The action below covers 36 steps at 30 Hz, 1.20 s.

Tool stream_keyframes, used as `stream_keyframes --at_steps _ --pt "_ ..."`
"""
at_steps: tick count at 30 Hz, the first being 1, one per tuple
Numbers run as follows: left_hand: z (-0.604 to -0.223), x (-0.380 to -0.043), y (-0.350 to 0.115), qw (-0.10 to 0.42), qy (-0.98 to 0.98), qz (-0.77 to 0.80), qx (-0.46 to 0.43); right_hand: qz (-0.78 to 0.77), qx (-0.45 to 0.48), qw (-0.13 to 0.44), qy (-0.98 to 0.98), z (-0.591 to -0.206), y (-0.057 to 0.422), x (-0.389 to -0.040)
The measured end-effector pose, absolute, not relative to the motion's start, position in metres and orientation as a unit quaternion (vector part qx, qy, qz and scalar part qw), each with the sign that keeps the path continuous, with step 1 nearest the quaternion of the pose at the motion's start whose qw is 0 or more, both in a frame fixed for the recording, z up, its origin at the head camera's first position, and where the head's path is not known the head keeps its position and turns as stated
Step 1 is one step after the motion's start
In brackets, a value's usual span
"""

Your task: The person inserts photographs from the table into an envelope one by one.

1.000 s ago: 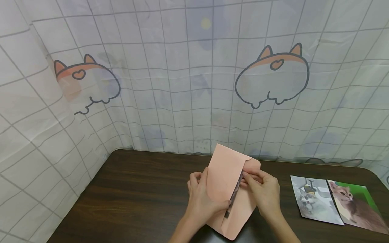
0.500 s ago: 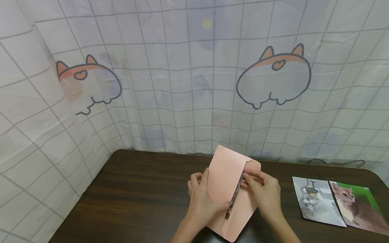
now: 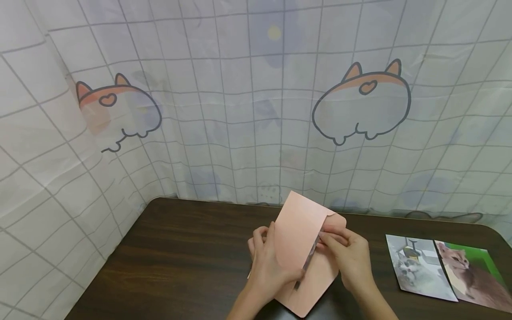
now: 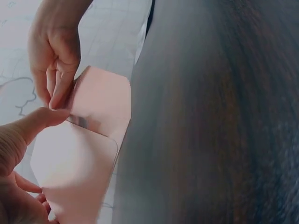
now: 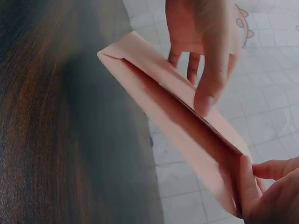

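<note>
A pink paper envelope (image 3: 300, 233) is held tilted above the table, its long opening facing right. Inside the mouth shows a narrow dark strip (image 3: 310, 258), perhaps the edge of a photo; the rest of it is hidden. My left hand (image 3: 267, 264) grips the envelope from the left, thumb at the opening and fingers behind. My right hand (image 3: 353, 258) pinches at the upper part of the opening, between thumb and fingers. In the right wrist view the envelope (image 5: 163, 112) gapes along its length, with the left thumb on its edge.
Two cat photos lie side by side on the table's right: a grey-and-white cat photo (image 3: 420, 269) and a brown cat photo with a green background (image 3: 476, 275). The dark wooden table (image 3: 180, 258) meets a white gridded curtain (image 3: 224, 111) behind and at the left.
The envelope has tilted slightly, and less of the dark strip shows in its opening. Both hands keep their places on it, with small finger shifts. The photos stay put.
</note>
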<state>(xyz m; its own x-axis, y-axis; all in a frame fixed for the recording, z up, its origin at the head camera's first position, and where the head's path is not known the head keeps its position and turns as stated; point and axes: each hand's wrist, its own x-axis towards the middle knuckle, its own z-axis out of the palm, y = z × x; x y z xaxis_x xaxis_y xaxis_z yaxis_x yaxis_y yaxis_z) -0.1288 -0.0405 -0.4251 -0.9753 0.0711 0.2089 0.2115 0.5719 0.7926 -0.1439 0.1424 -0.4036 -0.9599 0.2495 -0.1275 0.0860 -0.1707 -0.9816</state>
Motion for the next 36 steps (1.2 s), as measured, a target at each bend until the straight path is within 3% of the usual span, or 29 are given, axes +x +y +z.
stream_keyframes --at_steps 4,17,36 --pt "-0.427 -0.128 -0.043 0.066 -0.881 -0.454 -0.111 0.761 -0.142 0.054 -0.631 -0.403 0.145 -0.145" --pt "-0.434 -0.131 -0.042 0.101 -0.884 -0.442 -0.118 0.753 -0.126 0.072 -0.641 -0.402 0.148 -0.145" --pt "-0.432 -0.136 -0.054 0.105 -0.885 -0.444 -0.089 0.694 -0.056 0.168 -0.698 -0.393 0.17 -0.145"
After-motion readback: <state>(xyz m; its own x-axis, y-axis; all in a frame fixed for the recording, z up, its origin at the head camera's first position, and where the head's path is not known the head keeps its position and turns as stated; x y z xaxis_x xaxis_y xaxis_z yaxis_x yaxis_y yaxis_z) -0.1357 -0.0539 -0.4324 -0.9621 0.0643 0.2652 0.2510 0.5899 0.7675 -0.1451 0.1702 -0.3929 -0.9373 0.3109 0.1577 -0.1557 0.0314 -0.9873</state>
